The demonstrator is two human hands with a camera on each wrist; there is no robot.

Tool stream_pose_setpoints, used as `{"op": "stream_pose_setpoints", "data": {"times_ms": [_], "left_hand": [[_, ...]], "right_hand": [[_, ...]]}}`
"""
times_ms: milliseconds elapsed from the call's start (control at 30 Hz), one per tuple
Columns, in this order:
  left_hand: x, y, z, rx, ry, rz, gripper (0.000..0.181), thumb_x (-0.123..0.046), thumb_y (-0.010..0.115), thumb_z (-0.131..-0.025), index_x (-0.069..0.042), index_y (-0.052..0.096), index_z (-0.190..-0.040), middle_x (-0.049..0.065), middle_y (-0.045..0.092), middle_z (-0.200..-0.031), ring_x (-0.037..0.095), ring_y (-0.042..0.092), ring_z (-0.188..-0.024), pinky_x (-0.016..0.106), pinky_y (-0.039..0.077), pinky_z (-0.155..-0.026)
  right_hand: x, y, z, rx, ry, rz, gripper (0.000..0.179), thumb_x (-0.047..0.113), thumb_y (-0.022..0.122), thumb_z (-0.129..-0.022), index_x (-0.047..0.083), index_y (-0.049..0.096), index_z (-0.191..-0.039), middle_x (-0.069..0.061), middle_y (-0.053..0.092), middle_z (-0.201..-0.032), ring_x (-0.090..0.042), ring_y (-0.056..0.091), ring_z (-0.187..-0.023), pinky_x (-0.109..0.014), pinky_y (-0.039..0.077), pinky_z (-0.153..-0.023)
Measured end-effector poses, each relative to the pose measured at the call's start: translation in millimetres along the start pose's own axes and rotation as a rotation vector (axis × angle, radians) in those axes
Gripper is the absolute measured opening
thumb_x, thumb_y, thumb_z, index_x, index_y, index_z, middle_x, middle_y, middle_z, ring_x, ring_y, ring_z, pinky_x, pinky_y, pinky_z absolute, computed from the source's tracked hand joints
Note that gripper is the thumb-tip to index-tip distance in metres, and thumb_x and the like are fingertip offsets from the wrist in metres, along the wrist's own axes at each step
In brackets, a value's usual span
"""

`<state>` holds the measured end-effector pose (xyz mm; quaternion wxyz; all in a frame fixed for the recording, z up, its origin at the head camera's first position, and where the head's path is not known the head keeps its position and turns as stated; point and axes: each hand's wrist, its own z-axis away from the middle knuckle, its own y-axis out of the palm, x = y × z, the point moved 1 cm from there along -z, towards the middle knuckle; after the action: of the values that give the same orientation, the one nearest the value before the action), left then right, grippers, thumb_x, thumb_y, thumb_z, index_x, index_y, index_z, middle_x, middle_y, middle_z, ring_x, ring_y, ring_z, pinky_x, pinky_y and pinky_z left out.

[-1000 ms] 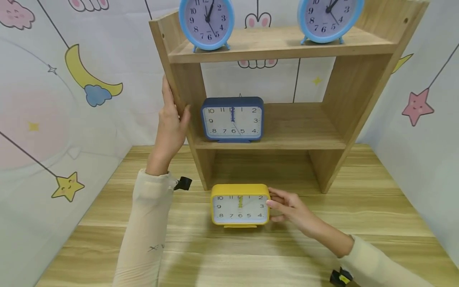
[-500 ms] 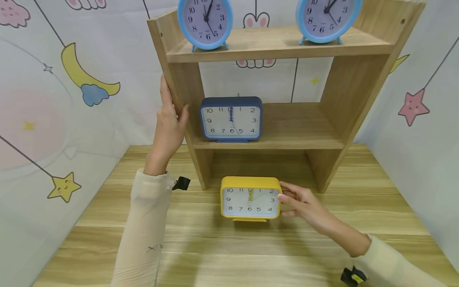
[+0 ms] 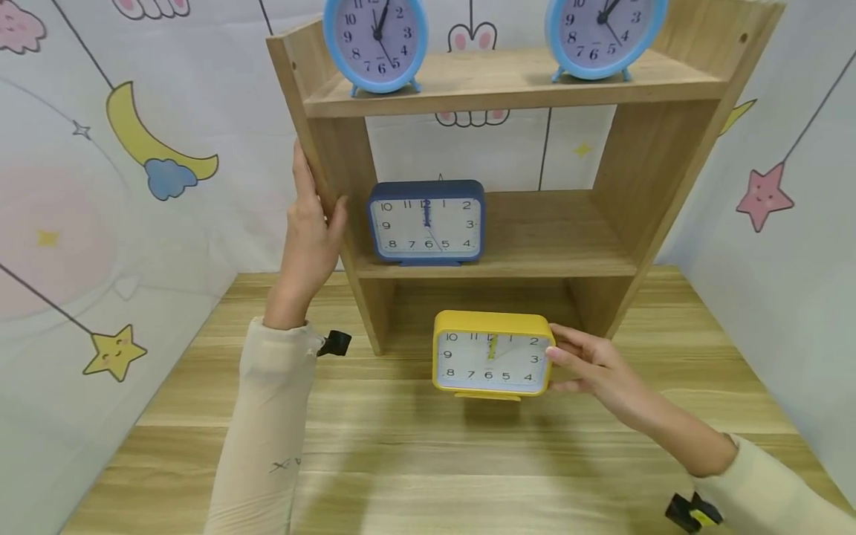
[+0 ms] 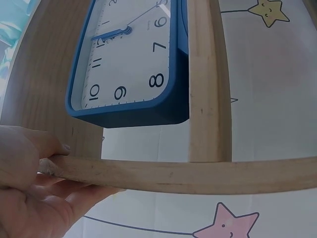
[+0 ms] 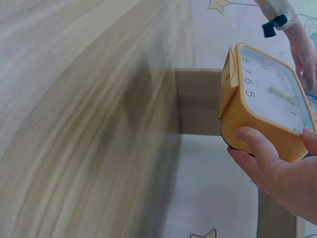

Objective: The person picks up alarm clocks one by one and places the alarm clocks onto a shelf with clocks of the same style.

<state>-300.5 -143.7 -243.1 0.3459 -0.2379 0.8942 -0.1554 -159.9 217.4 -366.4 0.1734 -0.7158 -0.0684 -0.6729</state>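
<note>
My right hand point(image 3: 588, 364) grips the right end of a yellow rectangular alarm clock point(image 3: 491, 355), thumb at the front edge and fingers behind. In the right wrist view the yellow clock point(image 5: 270, 99) hangs clear of the tabletop, its foot showing. My left hand point(image 3: 310, 230) holds the left side panel of a wooden shelf unit point(image 3: 468, 100). Seen from the left wrist, the thumb lies on one side of the panel point(image 4: 148, 174) and the fingers on the other. Just right of that hand, a blue rectangular alarm clock point(image 3: 428, 223) stands on the middle shelf.
Two round light-blue alarm clocks, a left one point(image 3: 377, 41) and a right one point(image 3: 602, 33), stand on the top shelf. The unit rests on a wood-grain tabletop point(image 3: 401, 475). Cloth with cartoon moons and stars point(image 3: 200, 96) hangs behind and at both sides.
My right hand has carried the yellow clock rightward and up toward the shelf unit, and the clock now tilts slightly. The left hand keeps its hold on the side panel.
</note>
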Motion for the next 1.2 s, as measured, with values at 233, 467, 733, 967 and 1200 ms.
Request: {"op": "stream_pose_setpoints", "data": {"times_ms": [233, 467, 733, 967, 1200], "left_hand": [[0.1, -0.5, 0.3, 0.005, -0.003, 0.0, 0.08, -0.001, 0.051, -0.101, -0.014, -0.001, -0.16, 0.02, 0.038, -0.153, 0.031, 0.048, -0.132, 0.051, 0.046, -0.1], [0.3, -0.3, 0.5, 0.006, 0.001, 0.002, 0.08, -0.001, 0.051, -0.101, -0.013, -0.002, -0.16, 0.02, 0.037, -0.153, 0.03, 0.047, -0.133, 0.05, 0.045, -0.101], [-0.1, -0.5, 0.2, 0.001, 0.009, -0.001, 0.079, -0.001, 0.051, -0.101, -0.014, -0.001, -0.16, 0.019, 0.037, -0.153, 0.03, 0.047, -0.133, 0.05, 0.045, -0.102], [-0.1, -1.8, -0.1, -0.002, 0.014, -0.005, 0.079, -0.001, 0.051, -0.101, -0.013, -0.001, -0.16, 0.019, 0.037, -0.153, 0.03, 0.047, -0.133, 0.05, 0.045, -0.102], [0.0, -1.0, 0.3, 0.002, 0.012, -0.005, 0.08, -0.001, 0.051, -0.101, -0.012, -0.001, -0.16, 0.021, 0.037, -0.153, 0.03, 0.047, -0.132, 0.049, 0.046, -0.102]], "right_hand": [[12.7, -11.5, 5.2, -0.019, -0.017, 0.025, 0.06, 0.015, 0.049, -0.107, -0.012, 0.021, -0.152, -0.034, 0.045, -0.141, -0.013, 0.062, -0.111, -0.039, 0.058, -0.082], [23.8, -24.1, 8.6, -0.028, -0.024, 0.043, 0.058, 0.018, 0.047, -0.108, -0.011, 0.023, -0.152, -0.011, 0.056, -0.133, -0.013, 0.062, -0.111, -0.042, 0.057, -0.084], [37.8, -39.9, 10.6, -0.027, -0.073, 0.002, 0.056, 0.012, 0.046, -0.107, -0.014, 0.022, -0.151, 0.003, 0.059, -0.127, -0.011, 0.062, -0.11, -0.039, 0.059, -0.081], [49.8, -55.2, 8.0, -0.014, -0.141, -0.018, 0.049, 0.009, 0.044, -0.107, -0.01, 0.03, -0.151, -0.001, 0.061, -0.128, -0.012, 0.063, -0.111, -0.039, 0.058, -0.08], [58.6, -71.7, 5.1, 0.004, -0.189, -0.081, 0.037, 0.003, 0.042, -0.107, 0.007, 0.054, -0.142, -0.006, 0.062, -0.126, -0.017, 0.064, -0.108, -0.039, 0.059, -0.079]]}}
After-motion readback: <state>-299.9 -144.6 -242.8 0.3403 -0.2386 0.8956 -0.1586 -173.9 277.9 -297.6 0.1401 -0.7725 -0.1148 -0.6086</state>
